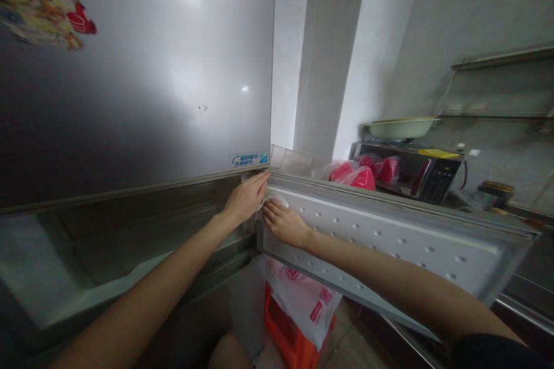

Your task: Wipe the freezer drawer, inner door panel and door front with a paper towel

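Observation:
A silver refrigerator fills the left: its upper door (142,69) is closed, and the lower door (389,236) is swung wide to the right, showing a white dimpled inner panel. My left hand (246,199) reaches to the hinge corner under the upper door, fingers together and pressed against the frame. My right hand (283,222) lies on the inner edge of the lower door, fingers closed on a small white cloth (277,202), only partly visible.
The lower compartment (130,253) is a pale, blurred cavity. On the floor below the door sits a white plastic bag with red print (303,300) over an orange crate (285,337). At right, a microwave (428,176) carries a green basin (402,125); red bags (359,176) lie beside it.

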Demonstrator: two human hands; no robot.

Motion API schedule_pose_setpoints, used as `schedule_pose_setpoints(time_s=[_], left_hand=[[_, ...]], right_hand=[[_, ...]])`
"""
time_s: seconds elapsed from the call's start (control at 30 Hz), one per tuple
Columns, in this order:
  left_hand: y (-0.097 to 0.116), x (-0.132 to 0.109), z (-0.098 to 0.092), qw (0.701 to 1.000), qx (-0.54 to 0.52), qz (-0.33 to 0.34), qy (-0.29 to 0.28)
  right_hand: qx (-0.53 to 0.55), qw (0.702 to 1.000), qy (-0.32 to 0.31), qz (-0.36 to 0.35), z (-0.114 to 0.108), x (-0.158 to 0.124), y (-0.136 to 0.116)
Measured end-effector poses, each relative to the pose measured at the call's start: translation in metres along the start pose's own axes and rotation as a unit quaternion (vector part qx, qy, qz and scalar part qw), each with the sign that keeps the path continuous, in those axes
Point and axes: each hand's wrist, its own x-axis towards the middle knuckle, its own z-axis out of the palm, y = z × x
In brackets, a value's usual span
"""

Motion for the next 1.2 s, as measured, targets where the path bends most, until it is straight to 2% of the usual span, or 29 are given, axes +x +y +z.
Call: schedule_pose_setpoints(time_s=[0.1, 0.23, 0.37, 0.47, 0.57, 0.73, 0.83, 0.97, 1.2], left_hand=[[0.001, -0.001, 0.001, 0.998, 0.059, 0.027, -0.007], [0.001, 0.002, 0.004, 0.988, 0.142, 0.061, -0.026], [0.003, 0.006, 0.006, 0.972, 0.211, 0.070, -0.071], [0.008, 0.008, 0.005, 0.955, 0.271, 0.063, -0.103], [0.013, 0.010, 0.003, 0.943, 0.315, 0.052, -0.095], [0.016, 0.013, 0.007, 0.924, 0.369, 0.066, -0.080], [0.015, 0.013, 0.010, 0.921, 0.377, 0.071, -0.072], [0.016, 0.012, 0.010, 0.926, 0.366, 0.061, -0.069], [0.019, 0.015, 0.012, 0.927, 0.368, 0.050, -0.061]], right_hand=[[-0.003, 1.000, 0.007, 0.002, -0.006, 0.003, 0.008], [0.007, 0.999, 0.020, 0.040, -0.013, 0.010, 0.017], [0.019, 0.997, 0.038, 0.063, -0.005, 0.014, 0.013], [0.024, 0.997, 0.042, 0.056, 0.012, 0.010, 0.000], [0.030, 0.999, 0.028, 0.022, 0.038, -0.001, -0.023], [0.056, 0.996, -0.042, -0.054, 0.081, -0.026, -0.061], [0.067, 0.992, -0.071, -0.075, 0.090, -0.032, -0.068], [0.049, 0.993, -0.064, -0.087, 0.077, -0.025, -0.051], [-0.023, 0.999, 0.026, -0.023, 0.014, 0.005, 0.020]])
